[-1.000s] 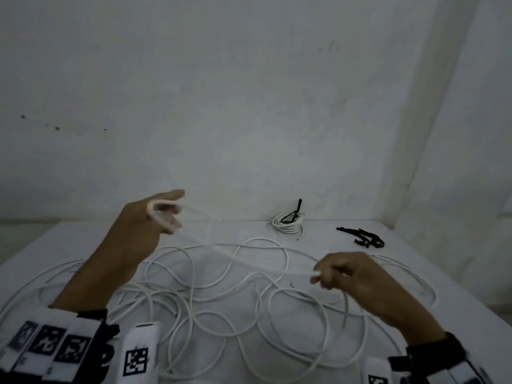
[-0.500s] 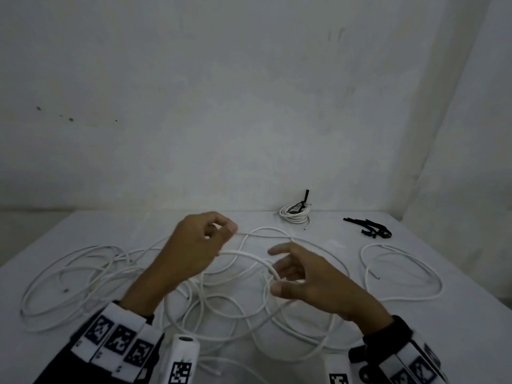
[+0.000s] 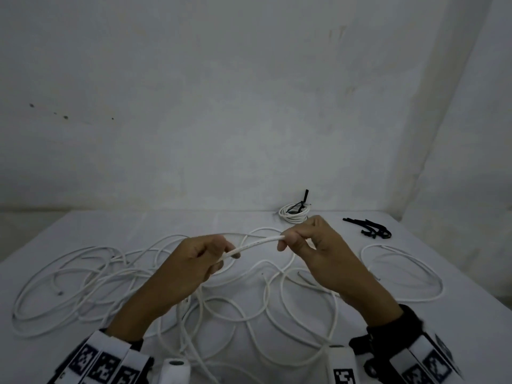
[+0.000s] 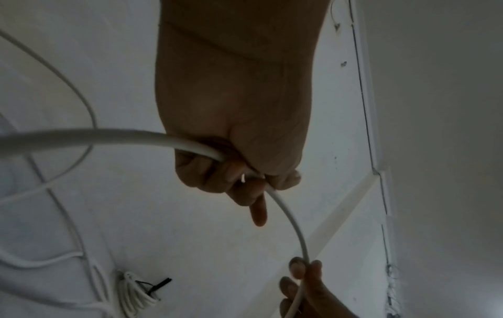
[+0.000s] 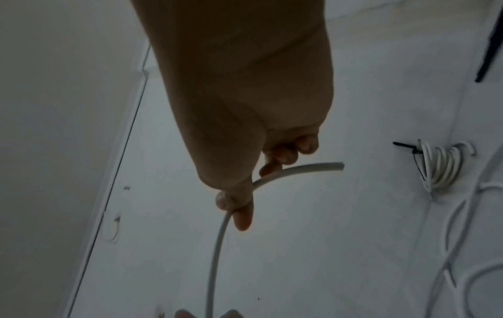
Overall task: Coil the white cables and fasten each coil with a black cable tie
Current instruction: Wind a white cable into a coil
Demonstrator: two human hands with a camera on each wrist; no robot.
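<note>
Starting a coil, mid-frame

Our left hand (image 3: pixel 194 261) and right hand (image 3: pixel 313 245) both pinch the white cable (image 3: pixel 257 242); light, springy, best gripped near its cut end.

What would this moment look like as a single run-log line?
stage: starting a coil | left hand: grips white cable | right hand: pinches cable near its end | finished coil: tied, far side | spare black ties: untouched

A bare room: plain white walls (image 3: pixel 249 106) and a white table (image 3: pixel 83 225).
</note>
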